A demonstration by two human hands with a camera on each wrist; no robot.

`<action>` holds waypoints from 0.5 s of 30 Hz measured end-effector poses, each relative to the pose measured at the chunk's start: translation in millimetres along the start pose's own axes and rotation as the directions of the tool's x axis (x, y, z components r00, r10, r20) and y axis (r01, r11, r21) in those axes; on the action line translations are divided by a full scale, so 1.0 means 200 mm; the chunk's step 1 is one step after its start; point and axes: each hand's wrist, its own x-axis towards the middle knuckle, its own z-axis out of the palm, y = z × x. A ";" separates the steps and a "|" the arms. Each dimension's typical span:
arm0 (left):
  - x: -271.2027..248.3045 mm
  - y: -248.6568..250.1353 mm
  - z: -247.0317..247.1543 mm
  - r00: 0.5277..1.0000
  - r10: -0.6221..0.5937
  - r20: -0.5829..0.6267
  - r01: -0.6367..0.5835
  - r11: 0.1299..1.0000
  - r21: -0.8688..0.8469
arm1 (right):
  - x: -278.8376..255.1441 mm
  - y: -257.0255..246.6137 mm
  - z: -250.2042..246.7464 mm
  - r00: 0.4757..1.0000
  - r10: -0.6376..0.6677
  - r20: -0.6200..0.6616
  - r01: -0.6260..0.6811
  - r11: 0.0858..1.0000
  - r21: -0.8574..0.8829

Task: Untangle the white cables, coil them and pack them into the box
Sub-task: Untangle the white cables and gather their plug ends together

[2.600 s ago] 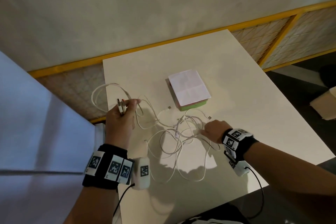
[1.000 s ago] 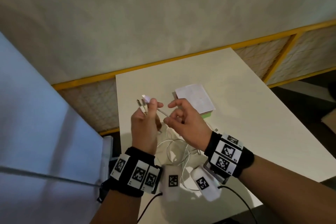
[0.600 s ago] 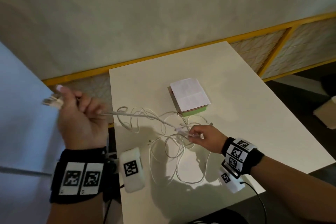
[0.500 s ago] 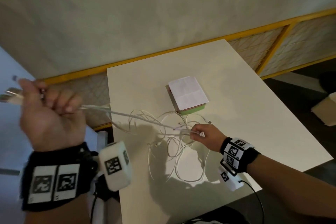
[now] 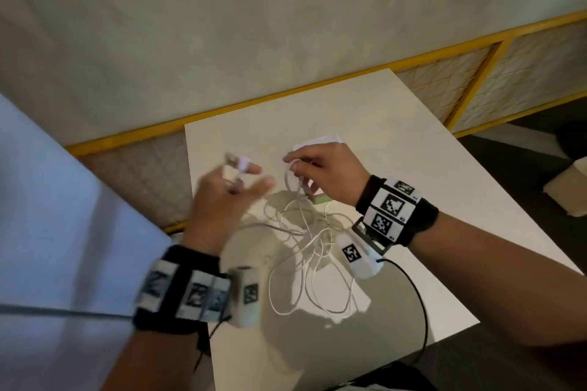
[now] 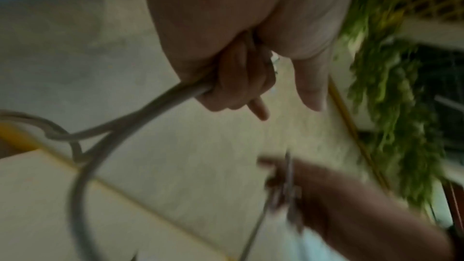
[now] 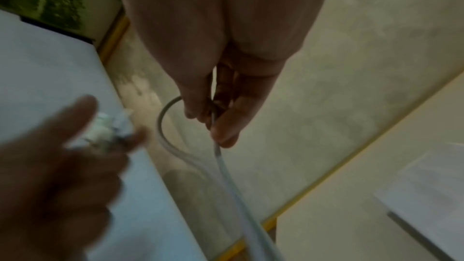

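A tangle of white cables point(image 5: 305, 251) lies on the white table point(image 5: 413, 187) in front of me. My left hand point(image 5: 232, 187) is raised over the table's left part, blurred, its curled fingers point(image 6: 233, 86) gripping cable ends with the plugs point(image 5: 239, 163) sticking up. My right hand point(image 5: 320, 168) hovers just right of it and pinches a loop of white cable point(image 7: 175, 146) between thumb and fingers. The strands hang from both hands down to the tangle. The box point(image 5: 317, 140), white-topped with a green edge, is mostly hidden behind my right hand.
A yellow-framed mesh barrier point(image 5: 476, 79) runs behind the table below a pale wall. A blue-white panel point(image 5: 57, 232) stands at the left. A cardboard box point(image 5: 568, 190) sits on the dark floor at the right. Black wrist-camera leads point(image 5: 419, 301) hang over the table's near edge.
My left hand swung back from far out at the left to over the table. My right hand rose from the tangle and lifted a loop of cable up beside it.
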 end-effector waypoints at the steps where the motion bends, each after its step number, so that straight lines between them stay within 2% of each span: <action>1: -0.06 -0.01 0.10 0.993 0.002 0.115 -0.007 0.999 0.041 | 0.00 -0.04 0.01 1.000 -0.011 0.002 0.011 1.000 0.023; 4: -0.01 -0.18 0.19 0.982 -0.028 0.186 0.003 0.991 0.131 | -0.02 -0.11 0.03 0.999 -0.037 -0.007 0.038 0.991 0.125; 5: 0.01 -0.22 0.21 0.978 -0.039 0.207 0.016 0.993 0.114 | -0.03 -0.13 0.02 0.999 -0.036 0.004 0.035 0.983 0.179; 6: 0.01 -0.22 0.23 0.980 -0.006 0.198 -0.010 0.997 0.081 | -0.03 -0.13 0.02 0.999 -0.035 0.027 0.028 0.974 0.225; 8: 0.01 -0.22 0.25 0.987 -0.021 0.162 0.015 0.999 0.036 | -0.05 -0.13 0.00 0.997 -0.048 0.067 0.028 0.960 0.279; 11: 0.06 -0.23 0.22 0.990 -0.054 0.133 0.066 0.994 -0.089 | -0.05 0.01 -0.04 0.999 -0.039 0.034 0.025 0.938 0.346; 13: 0.07 -0.24 0.21 0.990 -0.042 0.136 0.061 0.989 -0.137 | -0.05 0.18 -0.04 0.996 0.085 0.017 -0.086 0.950 0.302; 15: 0.09 -0.23 0.19 0.986 -0.027 0.165 0.066 0.969 -0.237 | -0.08 0.34 -0.02 0.979 0.173 0.113 -0.179 0.983 0.046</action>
